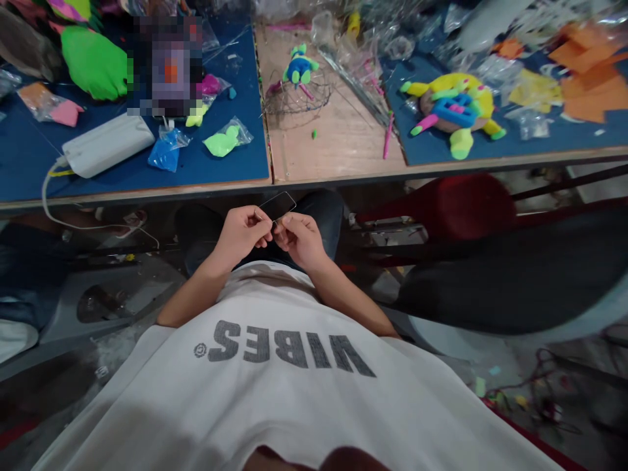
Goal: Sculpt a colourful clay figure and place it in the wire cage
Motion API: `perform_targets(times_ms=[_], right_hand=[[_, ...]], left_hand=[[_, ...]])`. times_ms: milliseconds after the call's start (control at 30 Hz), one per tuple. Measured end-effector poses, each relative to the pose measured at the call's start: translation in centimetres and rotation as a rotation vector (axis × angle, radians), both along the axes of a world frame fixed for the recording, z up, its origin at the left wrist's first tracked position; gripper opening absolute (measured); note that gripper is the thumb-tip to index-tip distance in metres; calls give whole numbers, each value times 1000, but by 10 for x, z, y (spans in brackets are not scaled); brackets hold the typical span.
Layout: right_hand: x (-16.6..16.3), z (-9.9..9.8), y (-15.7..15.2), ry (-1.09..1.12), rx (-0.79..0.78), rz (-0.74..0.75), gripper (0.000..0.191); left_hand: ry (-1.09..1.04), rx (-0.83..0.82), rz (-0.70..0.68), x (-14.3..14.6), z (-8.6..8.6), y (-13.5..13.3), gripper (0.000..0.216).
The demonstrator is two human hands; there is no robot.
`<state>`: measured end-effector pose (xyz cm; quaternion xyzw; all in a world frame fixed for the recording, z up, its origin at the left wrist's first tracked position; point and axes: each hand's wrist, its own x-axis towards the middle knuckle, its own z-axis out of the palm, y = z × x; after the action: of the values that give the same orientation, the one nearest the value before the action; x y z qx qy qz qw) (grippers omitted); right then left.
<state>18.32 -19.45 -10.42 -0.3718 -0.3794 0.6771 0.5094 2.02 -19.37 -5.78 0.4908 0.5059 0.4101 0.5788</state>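
Observation:
A thin wire (289,195), bent into a narrow loop, is pinched between both hands over my lap, just in front of the table edge. My left hand (244,232) closes thumb and fingers on one part of it. Close beside it, my right hand (300,239) pinches the wire with thumb and forefinger. The fingertips of the two hands almost meet, and the wire's ends are partly hidden there. Beyond them on the table, a small blue and green clay figure (299,65) sits on a round wire frame (299,98).
On the blue mat at right lies a yellow, blue and pink clay figure (454,108). Bags of clay (223,141) and a white power adapter (108,145) lie at left. Orange sheets (589,82) are at far right. A dark chair (520,275) stands at my right.

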Motion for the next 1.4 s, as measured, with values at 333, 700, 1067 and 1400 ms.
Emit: perform_targets(times_ms=[333,700,1067,1400], right_hand=[[3,-9,2,-97,380,-50,34],[-17,-3,-7,79,338,-214,32],[-27,8,-7,179,174,-279,57],[9,-8,7,22,408,43,34]], left_hand=[[-193,-222,-81,0,3,2,9],[-19,99,31,8,10,-20,13],[286,431,84,15,8,-27,8],[-312,93,-207,-11,7,0,34]])
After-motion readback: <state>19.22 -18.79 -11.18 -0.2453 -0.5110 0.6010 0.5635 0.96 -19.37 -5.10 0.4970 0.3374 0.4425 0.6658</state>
